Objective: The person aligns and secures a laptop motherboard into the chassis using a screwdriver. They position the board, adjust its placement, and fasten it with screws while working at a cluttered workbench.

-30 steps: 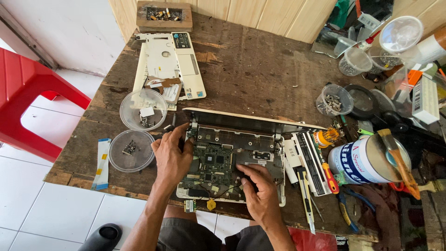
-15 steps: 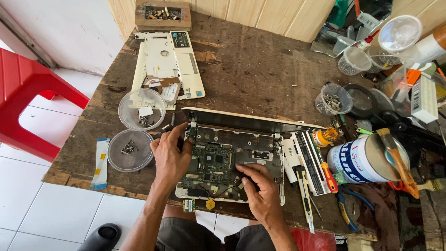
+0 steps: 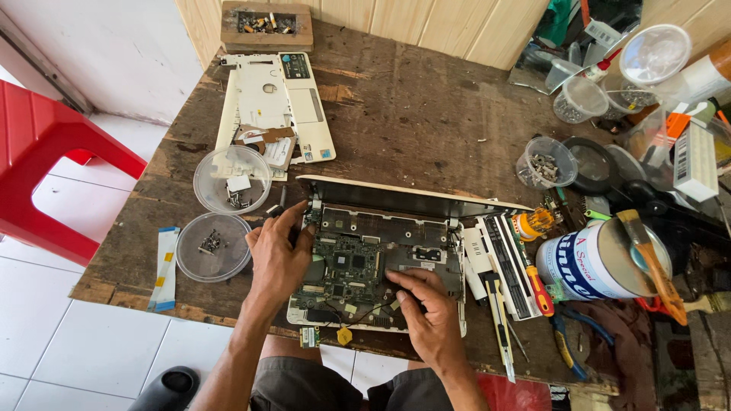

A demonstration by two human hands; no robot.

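So I've got the opened laptop flat on the wooden table right in front of me, bottom cover off, green circuit board exposed. My left hand is resting on the left edge of the chassis, fingers curled loosely near the hinge corner, not really clamped on anything I can make out. My right hand is down on the lower right part of the board, fingertips pressed together against it, though whether there's something tiny pinched between them I honestly can't tell. Just left of my left hand sit two clear plastic lids with loose screws in them, and beyond those, the white keyboard bezel. To the right of my right hand there's a red-handled screwdriver and a paint tin. Main worry, I reckon: pushing too hard with the right fingers could flex the board or snag a ribbon cable. Also one elbow bump and those screws scatter.
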